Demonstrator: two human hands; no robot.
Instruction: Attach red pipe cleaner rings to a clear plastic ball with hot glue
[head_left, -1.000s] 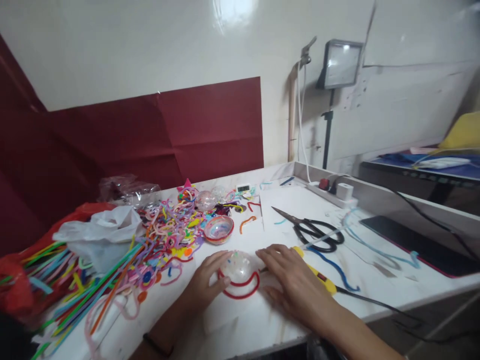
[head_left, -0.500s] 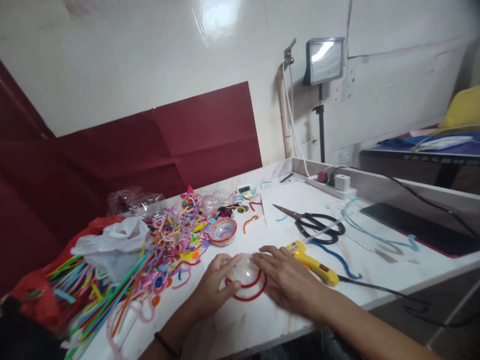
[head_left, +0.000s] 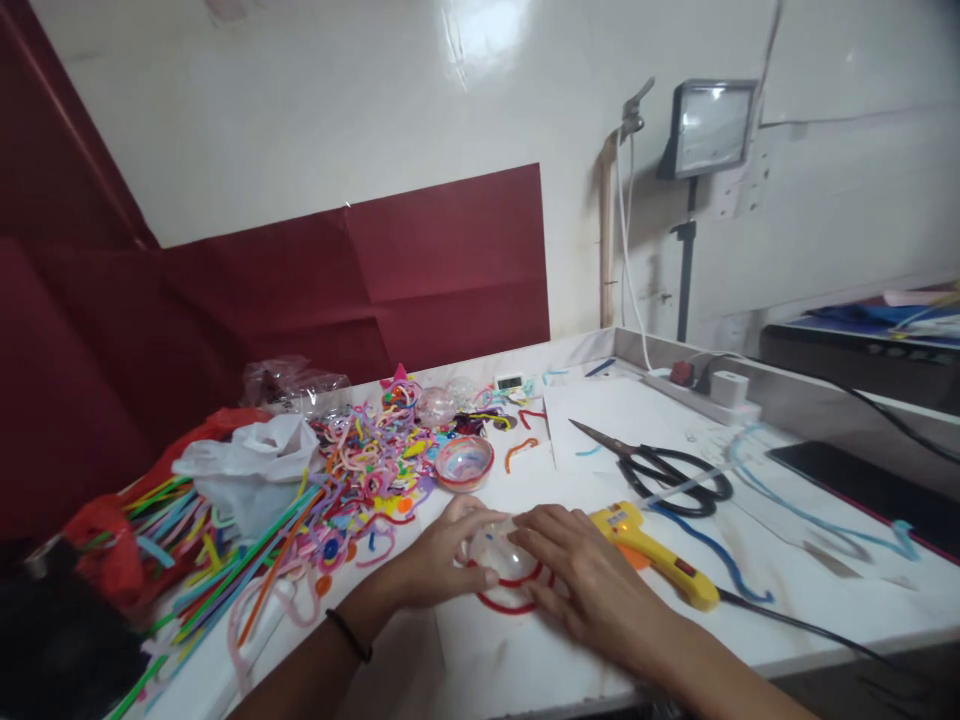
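Observation:
Between my two hands, near the table's front edge, sits a clear plastic half-ball [head_left: 499,553] with a red pipe cleaner [head_left: 510,604] curving around its lower rim. My left hand [head_left: 450,555] grips its left side, thumb at the front and fingers behind. My right hand [head_left: 574,565] is curled over its right side, fingertips against the dome and the red rim. A yellow hot glue gun [head_left: 660,560] lies just right of my right hand. Beyond my hands stands a small bowl-shaped half-ball [head_left: 465,463] with a red rim and a swirled lining.
Black-handled scissors [head_left: 660,465], a blue pipe cleaner [head_left: 712,555] and a phone [head_left: 862,490] lie on the right. A power strip [head_left: 705,395] is behind them. At left are a heap of colourful pipe-cleaner pieces [head_left: 375,450], long pipe cleaners [head_left: 247,560] and a white plastic bag [head_left: 251,470].
The camera view has turned a little to the left, so everything on the table appears shifted right. Both hands stay on the clear half-ball, and my right fingers now reach further over it.

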